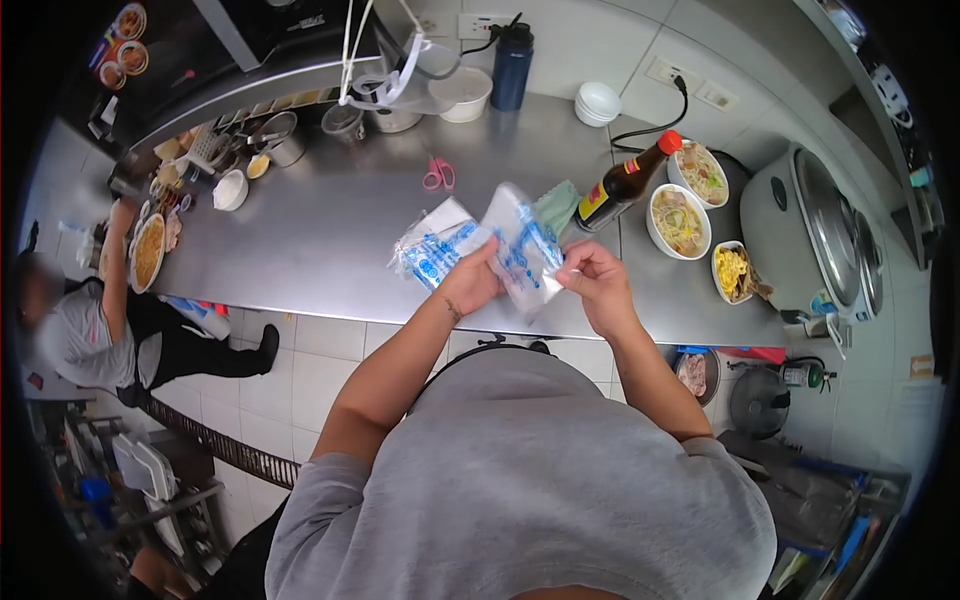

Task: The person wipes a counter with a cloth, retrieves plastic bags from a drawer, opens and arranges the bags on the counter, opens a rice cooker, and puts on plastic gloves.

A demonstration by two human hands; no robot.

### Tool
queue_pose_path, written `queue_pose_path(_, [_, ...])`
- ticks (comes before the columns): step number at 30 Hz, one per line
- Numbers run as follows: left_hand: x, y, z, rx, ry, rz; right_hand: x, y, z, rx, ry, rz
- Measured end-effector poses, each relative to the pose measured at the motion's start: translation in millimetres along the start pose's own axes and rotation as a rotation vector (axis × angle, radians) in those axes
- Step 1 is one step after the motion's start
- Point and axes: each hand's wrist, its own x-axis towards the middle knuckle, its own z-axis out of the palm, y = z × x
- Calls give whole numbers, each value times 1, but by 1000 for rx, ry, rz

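Over the front edge of the steel counter, my left hand (472,282) is closed on a clear plastic packet with blue print (522,245). My right hand (597,278) pinches the same packet at its lower right corner. A second blue-printed packet (436,245) lies on the counter just left of it, partly behind my left hand. Pink-handled scissors (438,175) lie farther back. Behind the packet, to its right, is a folded green cloth (557,205), beside a dark bottle with a red cap (625,183).
Bowls of food (679,221) stand right of the bottle, before a large steel cooker (800,230). White bowls (598,103) and a blue flask (512,68) are at the back wall. At the far left, a co-worker (90,330) reaches over the counter (300,215) near a noodle bowl (148,253).
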Motion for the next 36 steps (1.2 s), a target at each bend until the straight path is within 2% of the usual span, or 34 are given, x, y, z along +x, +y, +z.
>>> queue_pose_path(2, [8, -10, 0, 80, -15, 21, -4, -6, -13, 464, -23, 228])
queue_pose_path(3, [-5, -5, 22, 65, 68, 63, -7, -10, -17, 701, -32, 339])
queue_pose_path(6, [-8, 1, 14, 383, 73, 18, -12, 21, -38, 678, 141, 610])
queue_pose_path(7, [-7, 1, 2, 564, 99, 35, -11, 29, -39, 357, 27, 531])
queue_pose_path(11, [-8, 7, -65, 884, 328, 187, 12, 78, -59, -377, 184, 575])
queue_pose_path(14, [-6, 22, -87, 919, 441, 377, 33, 141, -45, -1326, -115, 179])
queue_pose_path(16, [2, 39, -86, 838, 488, 423, 65, 132, -39, -1635, -60, 8])
queue_pose_path(18, [1, 51, -64, 817, 514, 381, 105, 119, -32, -1688, 106, 116])
queue_pose_path(21, [-3, 58, -57, 692, 470, 428, 130, 89, -17, -948, 276, 117])
queue_pose_path(24, [-39, 60, -17, 613, 362, 414, 90, 59, -8, -409, 125, 496])
queue_pose_path(27, [-51, 58, -10, 925, 495, 575, 51, 47, -29, -214, 219, 485])
queue_pose_path(28, [-48, 52, -3, 935, 529, 602, 37, 47, -27, -159, 301, 354])
queue_pose_path(29, [-40, 42, -4, 912, 498, 653, 24, 46, -25, -231, 356, 317])
queue_pose_path(30, [-32, 35, -4, 1021, 508, 652, 13, 54, -29, -624, 380, 101])
queue_pose_path(31, [-21, 22, 1, 1041, 496, 716, -1, 52, -27, -869, 446, -34])
queue_pose_path(32, [-9, 9, 0, 1274, 637, 801, -10, 63, -35, -1081, 486, -153])
queue_pose_path(33, [-2, -1, 15, 1176, 588, 665, -19, 52, -36, -1253, 477, 43])
queue_pose_path(34, [17, -11, 8, 1329, 674, 646, -30, 37, -39, -1358, 561, -174])
queue_pose_path(35, [25, -17, 21, 1195, 475, 681, -43, 9, -39, -1334, 601, -185])
queue_pose_path(36, [33, -23, 30, 1257, 389, 659, -55, -14, -38, -1244, 632, -247])
